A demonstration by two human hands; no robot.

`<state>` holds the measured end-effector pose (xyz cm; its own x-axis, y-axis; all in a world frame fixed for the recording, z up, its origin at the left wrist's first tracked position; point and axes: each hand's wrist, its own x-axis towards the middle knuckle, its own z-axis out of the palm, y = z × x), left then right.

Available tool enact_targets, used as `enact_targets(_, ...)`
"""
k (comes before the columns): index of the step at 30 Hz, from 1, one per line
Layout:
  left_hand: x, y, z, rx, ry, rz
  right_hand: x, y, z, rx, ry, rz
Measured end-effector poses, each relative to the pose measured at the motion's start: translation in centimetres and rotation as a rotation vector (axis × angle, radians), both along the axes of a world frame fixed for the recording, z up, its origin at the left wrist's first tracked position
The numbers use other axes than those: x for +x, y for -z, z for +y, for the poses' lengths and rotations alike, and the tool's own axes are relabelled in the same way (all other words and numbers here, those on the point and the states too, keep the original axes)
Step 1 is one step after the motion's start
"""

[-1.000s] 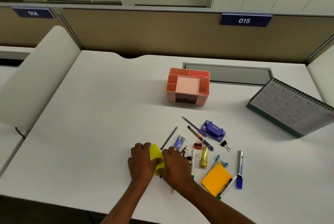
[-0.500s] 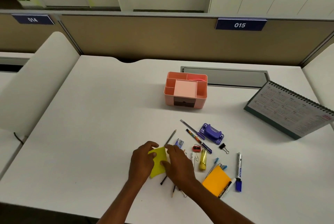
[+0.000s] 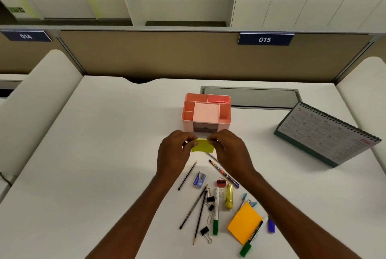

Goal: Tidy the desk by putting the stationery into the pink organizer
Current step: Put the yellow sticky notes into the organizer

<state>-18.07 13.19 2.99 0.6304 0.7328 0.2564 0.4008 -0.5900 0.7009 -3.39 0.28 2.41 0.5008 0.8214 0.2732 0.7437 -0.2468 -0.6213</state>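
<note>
Orange notes (image 3: 244,223), pencils (image 3: 187,175) and markers (image 3: 216,210) lie scattered on the surface (image 3: 104,154) nearest you. Beyond them, your left hand (image 3: 173,154) and right hand (image 3: 231,152) pinch a yellow note pad (image 3: 202,146) just before the pink organizer (image 3: 206,112).

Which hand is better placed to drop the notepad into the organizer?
Right hand, marginally. Both pinch the yellow notepad, but the right sits before the pink organizer; the left hand is off its corner.

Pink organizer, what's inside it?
In the pink organizer, the back right compartment holds something flat and pinkish-red. The left compartments show only their walls. Their floors and the inside of the front drawer are hidden, so I can't tell what's there.
</note>
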Motion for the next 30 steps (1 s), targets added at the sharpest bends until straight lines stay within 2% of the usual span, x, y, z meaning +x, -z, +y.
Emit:
enact_targets(4,4.2,-1.9,1.9,0.098,0.053,-0.107,4.0,-2.2,1.0,0.090,0.040,-0.068)
enact_targets(15,14.0,-4.1,6.4,0.279,0.054,-0.246,12.5,-5.3,6.2,0.147,0.210,-0.256)
enact_targets(22,17.4,-2.4,8.7,0.237,0.031,-0.176,15.2,-4.4,8.5,0.084,0.261,-0.360)
enact_targets(30,18.5,0.8,9.5,0.201,0.008,0.045,16.2,-0.7,10.0,-0.063,0.256,-0.343)
